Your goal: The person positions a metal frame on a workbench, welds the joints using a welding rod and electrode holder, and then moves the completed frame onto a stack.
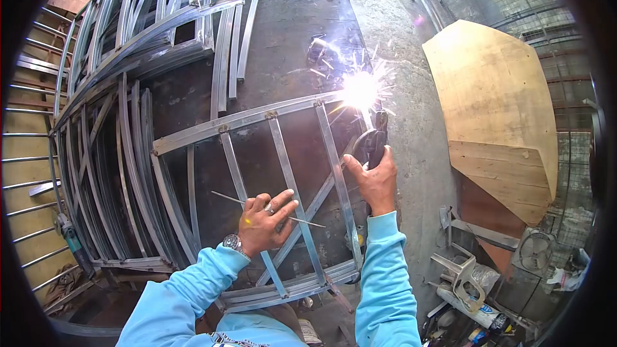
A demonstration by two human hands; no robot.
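My right hand [375, 181] grips a black welding electrode holder [371, 144]. A bright white arc [360, 90] throws sparks at the far right corner of a welded metal frame [276, 127], and the glare hides the joint. My left hand [267, 220] has a thin welding rod [307, 222] in its grasp, with the rod sticking out on both sides. Its fingertips lie against one of the frame's crossbars [302, 228]. A watch [232, 242] is on the left wrist, and both arms wear light blue sleeves.
More welded frames [128, 167] lean and stack at left, with loose metal bars [234, 51] beyond. An angle grinder [74, 241] sits at the lower left. To the right are a plywood sheet [495, 103], a metal bracket [466, 279] and a small fan [536, 250].
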